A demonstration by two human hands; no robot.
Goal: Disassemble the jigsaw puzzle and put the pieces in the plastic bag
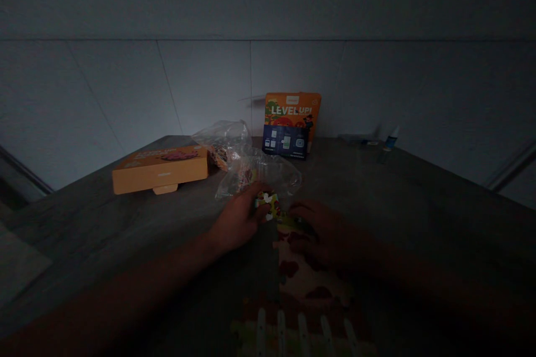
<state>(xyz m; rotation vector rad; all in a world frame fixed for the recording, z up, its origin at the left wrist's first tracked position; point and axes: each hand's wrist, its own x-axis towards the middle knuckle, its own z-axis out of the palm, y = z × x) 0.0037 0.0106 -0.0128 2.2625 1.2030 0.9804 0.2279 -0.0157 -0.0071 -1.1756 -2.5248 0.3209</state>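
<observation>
In the dim head view, my left hand [239,218] pinches a jigsaw puzzle piece [269,206], green with white and red patches. The piece is at the upper left edge of a partly joined puzzle [307,281], and I cannot tell whether it is locked in. My right hand [322,232] lies over the puzzle's upper part, fingers spread and bent against its surface, hiding some of it. Brown spots on a pale ground fill the puzzle's middle. White fence pickets [281,332] run along its near end.
Beyond my left hand, clear plastic bags [259,170] hold more pieces. An orange box [161,170] lies at the left. An orange "LEVEL UP!" box [292,117] stands against the wall. A small bottle [391,138] is at the back right of the grey table [419,195].
</observation>
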